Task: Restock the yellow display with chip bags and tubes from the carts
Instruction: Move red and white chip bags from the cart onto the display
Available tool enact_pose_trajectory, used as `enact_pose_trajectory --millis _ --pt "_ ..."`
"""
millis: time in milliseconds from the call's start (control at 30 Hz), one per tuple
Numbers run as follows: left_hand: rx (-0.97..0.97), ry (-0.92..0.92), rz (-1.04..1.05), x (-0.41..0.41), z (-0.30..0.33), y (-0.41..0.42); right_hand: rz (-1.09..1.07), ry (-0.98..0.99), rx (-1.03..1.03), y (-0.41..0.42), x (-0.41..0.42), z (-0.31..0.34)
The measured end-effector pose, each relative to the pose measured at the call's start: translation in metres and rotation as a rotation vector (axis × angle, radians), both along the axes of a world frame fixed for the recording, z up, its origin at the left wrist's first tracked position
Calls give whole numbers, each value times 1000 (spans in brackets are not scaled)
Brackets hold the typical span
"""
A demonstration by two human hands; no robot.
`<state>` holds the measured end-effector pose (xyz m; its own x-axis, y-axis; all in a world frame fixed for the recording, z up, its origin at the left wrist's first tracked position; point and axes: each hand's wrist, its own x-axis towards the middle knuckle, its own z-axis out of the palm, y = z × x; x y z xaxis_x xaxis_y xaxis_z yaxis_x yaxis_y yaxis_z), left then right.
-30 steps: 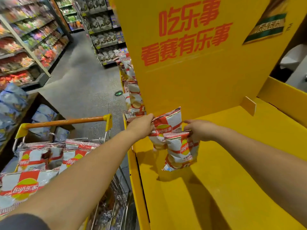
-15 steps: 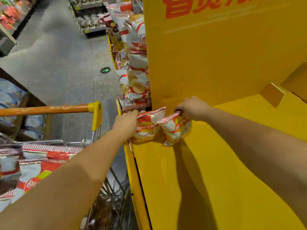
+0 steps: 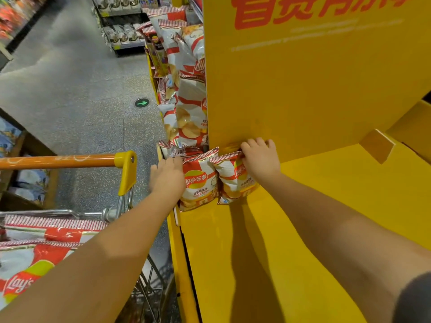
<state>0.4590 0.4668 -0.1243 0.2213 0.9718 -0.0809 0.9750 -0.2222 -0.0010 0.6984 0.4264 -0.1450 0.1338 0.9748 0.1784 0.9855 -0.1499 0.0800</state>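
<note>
Two small red-and-white chip bags stand side by side at the back left corner of the yellow display shelf (image 3: pixel 303 229), against its tall yellow back panel (image 3: pixel 303 89). My left hand (image 3: pixel 166 179) holds the left bag (image 3: pixel 200 183) by its left edge. My right hand (image 3: pixel 260 159) grips the top of the right bag (image 3: pixel 233 183), fingers curled over the crimped seam. The cart (image 3: pixel 126 173) at lower left holds more large chip bags (image 3: pixel 35 259).
Beyond the panel's left edge, a stack of chip bags (image 3: pixel 189 101) fills the display's other side. Grey aisle floor (image 3: pixel 70 89) runs ahead, with store shelving (image 3: pixel 121 24) at the far end and a low bin of blue bags (image 3: pixel 30 180) at left.
Both hands carried the two bags down and back into the shelf's corner against the panel. The view tilted down and drew closer.
</note>
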Motion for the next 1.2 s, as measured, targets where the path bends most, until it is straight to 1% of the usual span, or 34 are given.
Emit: enact_pose_trajectory --millis 100,167,233,300,433,533,633,667,800,1000,1100,1200 --pt "47 -11 -33 0 2 -7 -139 63 86 -9 -3 4" --pt "63 -34 -39 1 11 -17 -190 126 83 -17 -3 14" --pt "74 -91 -24 3 24 -32 -214 200 91 -29 -5 24" --pt "74 -194 -10 4 41 -59 -227 273 96 -51 -10 38" --pt "-7 -461 21 -2 77 -129 -202 449 32 -110 -31 73" --pt "-79 -601 67 -12 99 -177 -159 612 34 -153 -50 96" --pt "-89 -709 133 -31 125 -252 -32 847 7 -213 -78 126" --pt "-75 -740 158 -42 132 -279 19 891 -26 -234 -90 133" --pt "-62 -831 282 -81 149 -354 170 977 -173 -293 -135 155" --pt "-57 -849 453 -159 150 -444 308 1141 -339 -369 -219 150" --pt "-67 -874 510 -198 143 -468 363 1129 -431 -387 -253 142" --pt "-76 -899 550 -247 141 -492 404 1024 -492 -389 -286 141"
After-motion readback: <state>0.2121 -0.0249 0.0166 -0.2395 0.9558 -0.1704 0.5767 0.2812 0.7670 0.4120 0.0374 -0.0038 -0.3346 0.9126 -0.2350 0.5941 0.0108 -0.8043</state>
